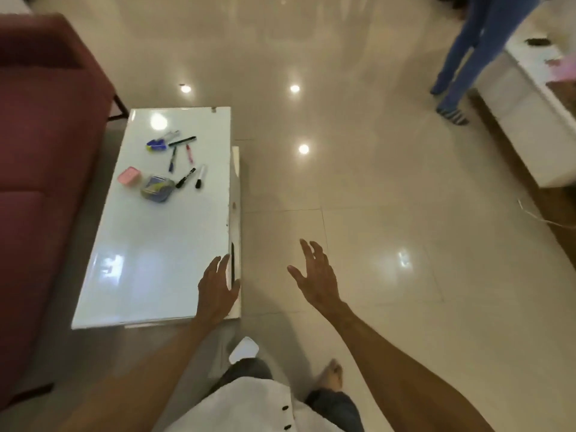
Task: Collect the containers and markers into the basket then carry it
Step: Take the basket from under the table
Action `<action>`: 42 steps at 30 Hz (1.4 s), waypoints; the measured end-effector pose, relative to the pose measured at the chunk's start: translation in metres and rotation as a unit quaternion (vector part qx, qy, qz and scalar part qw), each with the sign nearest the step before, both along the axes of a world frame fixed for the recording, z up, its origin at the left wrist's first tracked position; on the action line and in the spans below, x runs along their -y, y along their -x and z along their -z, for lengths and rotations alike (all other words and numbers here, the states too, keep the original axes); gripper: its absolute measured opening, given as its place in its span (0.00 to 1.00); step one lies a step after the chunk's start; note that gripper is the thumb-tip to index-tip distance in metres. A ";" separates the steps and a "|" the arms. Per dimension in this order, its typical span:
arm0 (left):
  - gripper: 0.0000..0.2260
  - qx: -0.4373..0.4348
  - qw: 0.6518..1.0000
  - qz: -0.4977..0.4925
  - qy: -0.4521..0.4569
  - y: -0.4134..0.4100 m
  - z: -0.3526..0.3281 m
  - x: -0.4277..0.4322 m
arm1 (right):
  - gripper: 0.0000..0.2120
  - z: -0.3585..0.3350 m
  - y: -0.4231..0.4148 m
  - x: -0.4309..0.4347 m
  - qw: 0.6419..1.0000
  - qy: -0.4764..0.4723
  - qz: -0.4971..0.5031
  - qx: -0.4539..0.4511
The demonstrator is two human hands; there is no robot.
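Note:
On the far half of the white glossy table (149,260) lie a pink lidded container (129,176), a clear container with blue and yellow contents (156,188), a small blue and clear container (158,145) and several markers (185,177) scattered between them. No basket is in view. My left hand (216,288) hovers open over the table's near right corner, empty. Out over the floor to the right of the table, my right hand (314,275) is also open and empty. Both hands are well short of the objects.
A dark red sofa (40,151) runs along the table's left side. Another person's legs in blue jeans (467,57) stand at the far right beside a white low cabinet (536,120). Glossy tiled floor (374,198) lies to the right.

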State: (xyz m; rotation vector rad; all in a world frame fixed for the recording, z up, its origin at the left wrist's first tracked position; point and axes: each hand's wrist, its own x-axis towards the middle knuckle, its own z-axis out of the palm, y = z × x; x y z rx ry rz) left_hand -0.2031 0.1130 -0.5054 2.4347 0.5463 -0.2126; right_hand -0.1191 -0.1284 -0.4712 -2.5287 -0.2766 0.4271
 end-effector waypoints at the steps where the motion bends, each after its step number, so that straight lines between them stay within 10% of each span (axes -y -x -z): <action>1: 0.31 0.000 1.000 -0.024 0.003 -0.001 -0.002 0.013 | 0.35 -0.001 -0.013 0.010 1.000 0.000 -0.023 -0.002; 27: 0.31 0.022 0.862 -0.499 0.084 -0.136 0.027 0.106 | 0.36 0.055 -0.273 -0.109 0.866 0.058 -0.490 -0.084; 38: 0.27 -0.017 0.704 -0.694 0.148 -0.195 0.243 0.092 | 0.26 0.292 -0.332 -0.213 0.813 0.116 -0.543 -0.175; 42: 0.26 -0.022 0.699 -0.703 0.130 -0.185 0.361 0.072 | 0.26 0.415 -0.331 -0.253 0.822 0.104 -0.526 -0.190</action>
